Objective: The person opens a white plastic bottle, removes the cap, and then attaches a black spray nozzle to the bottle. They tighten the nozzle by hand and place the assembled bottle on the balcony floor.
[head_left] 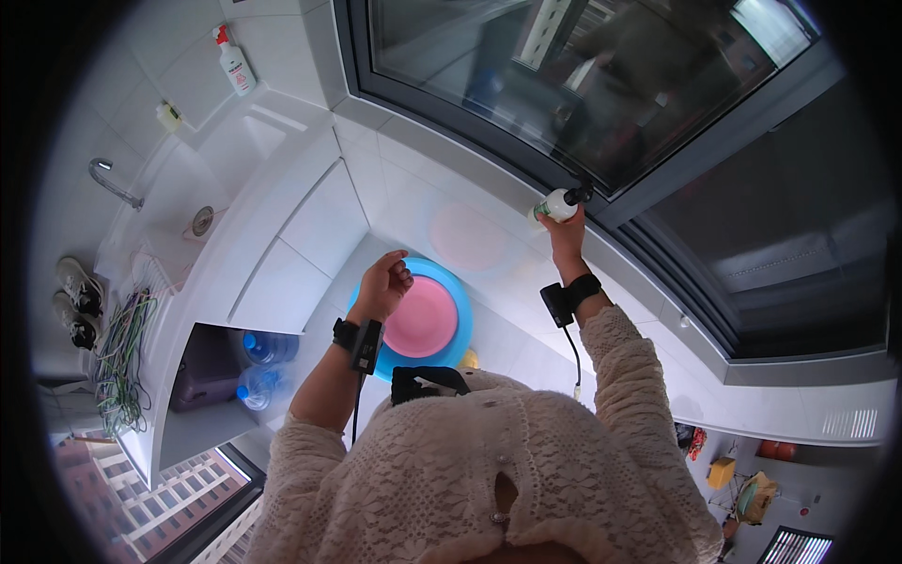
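At the window sill on the right, my right hand is closed around a white pump bottle with a black top and a green-marked label. The bottle is tilted, its black head close to the window frame. My left hand hangs over the left rim of a blue basin, fingers curled in, and nothing shows in them. Inside the blue basin sits a smaller pink basin. Both basins are on the floor by the white tiled wall.
On the left is a white sink counter with a faucet and a white spray bottle. Shoes and tangled wire hangers lie nearer. Below, large water bottles stand beside a dark suitcase.
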Action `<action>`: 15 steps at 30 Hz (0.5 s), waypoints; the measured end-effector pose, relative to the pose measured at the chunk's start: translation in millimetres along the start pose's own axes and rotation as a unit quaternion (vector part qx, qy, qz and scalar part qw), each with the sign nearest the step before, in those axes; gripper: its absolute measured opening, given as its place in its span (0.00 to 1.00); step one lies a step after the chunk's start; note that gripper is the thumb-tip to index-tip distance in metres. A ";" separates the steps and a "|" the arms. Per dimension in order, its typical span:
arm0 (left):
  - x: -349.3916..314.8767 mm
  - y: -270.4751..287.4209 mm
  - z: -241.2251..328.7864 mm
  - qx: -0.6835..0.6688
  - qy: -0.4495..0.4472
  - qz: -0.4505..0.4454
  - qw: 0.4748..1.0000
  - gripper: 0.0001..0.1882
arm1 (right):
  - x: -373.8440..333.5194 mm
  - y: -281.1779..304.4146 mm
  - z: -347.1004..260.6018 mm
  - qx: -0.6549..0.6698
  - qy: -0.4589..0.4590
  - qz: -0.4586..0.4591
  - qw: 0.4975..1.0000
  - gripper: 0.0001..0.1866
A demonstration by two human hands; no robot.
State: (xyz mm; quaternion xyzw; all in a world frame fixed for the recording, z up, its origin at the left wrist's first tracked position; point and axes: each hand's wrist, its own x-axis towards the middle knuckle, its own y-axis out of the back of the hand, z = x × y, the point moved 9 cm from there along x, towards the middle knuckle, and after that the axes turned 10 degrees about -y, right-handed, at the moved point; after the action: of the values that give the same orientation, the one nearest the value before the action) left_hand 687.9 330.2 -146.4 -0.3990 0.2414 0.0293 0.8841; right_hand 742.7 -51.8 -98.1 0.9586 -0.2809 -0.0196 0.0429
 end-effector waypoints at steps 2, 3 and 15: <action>-0.1 -2.0 -1.7 -0.005 -0.001 0.006 1.000 0.04 | 4.9 -2.5 -2.2 0.003 0.014 -0.010 1.000 0.34; -0.6 -3.7 -2.6 -0.010 0.001 0.008 1.000 0.04 | 7.5 -1.8 0.3 0.007 -0.007 -0.004 1.000 0.34; -13.7 0.2 -5.0 -0.018 -0.015 0.020 1.000 0.04 | 10.6 -9.7 -10.4 -0.022 0.001 -0.012 1.000 0.33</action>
State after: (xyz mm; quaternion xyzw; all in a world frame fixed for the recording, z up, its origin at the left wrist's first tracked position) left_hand 673.8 328.7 -143.2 -0.4100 0.2357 0.0568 0.8793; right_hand 757.5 -48.7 -88.9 0.9607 -0.2686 -0.0255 0.0644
